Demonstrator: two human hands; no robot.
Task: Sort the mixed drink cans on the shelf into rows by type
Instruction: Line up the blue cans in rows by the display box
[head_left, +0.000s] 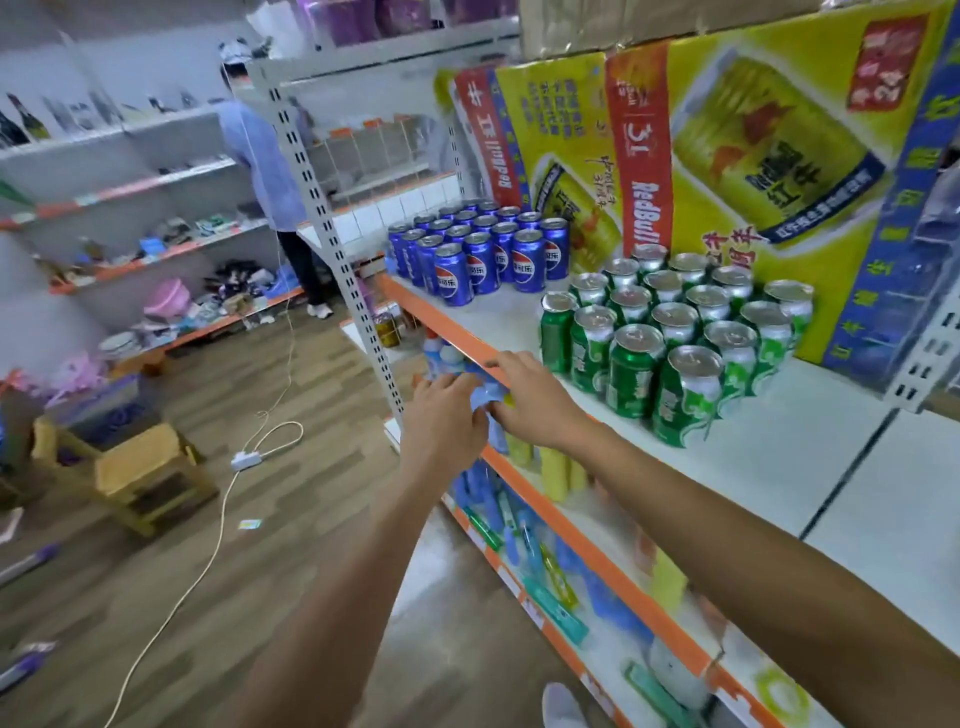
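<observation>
Several blue Pepsi cans (480, 249) stand packed in rows at the far left of the white shelf (779, 467). To their right, a separate block of several green cans (670, 338) stands in rows near the front. My left hand (441, 421) and my right hand (535, 400) meet in front of the shelf's orange front edge (441, 322), below and left of the green cans. Neither hand touches a can. My left fingers are loosely extended. My right fingers bend down over the edge, and what they touch is hidden.
Large yellow Red Bull cartons (753, 156) stand behind the cans. Lower shelves hold blue and yellow bottles (550, 467). A white cable and power strip (244, 460) lie on the wooden floor beside a low wooden stool (140, 467). A person (270, 182) stands at the far shelving.
</observation>
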